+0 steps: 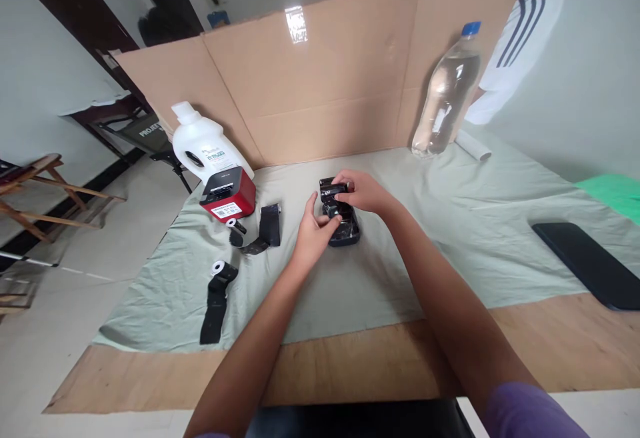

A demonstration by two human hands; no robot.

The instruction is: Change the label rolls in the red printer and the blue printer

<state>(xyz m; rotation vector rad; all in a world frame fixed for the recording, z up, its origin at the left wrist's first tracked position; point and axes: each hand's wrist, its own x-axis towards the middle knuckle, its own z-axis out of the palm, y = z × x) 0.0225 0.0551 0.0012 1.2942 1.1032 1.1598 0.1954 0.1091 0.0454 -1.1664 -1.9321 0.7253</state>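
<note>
A glossy black handheld device [344, 228] lies on the green cloth at the middle of the table. Its upper part [327, 188] stands raised at the far end, possibly a lid. My right hand [363, 191] grips this part from the right, with fingers over its top and thumb in front. On the near left side, my left hand [316, 230] holds the device, its thumb reaching across the middle and its index finger pointing up. Something dark and shiny lies between my hands, partly hidden by my fingers; I cannot tell whether it is a separate piece.
Left of my hands lie two partly unrolled black paper rolls [270, 225] [217, 298]. Behind them stand a red-and-black box-shaped printer [239, 197] and a white jug [210, 141]. A water bottle [445, 101], cardboard screen [325, 91] and black phone-like slab [590, 261] surround the space. Another person's sleeve [520, 38] shows.
</note>
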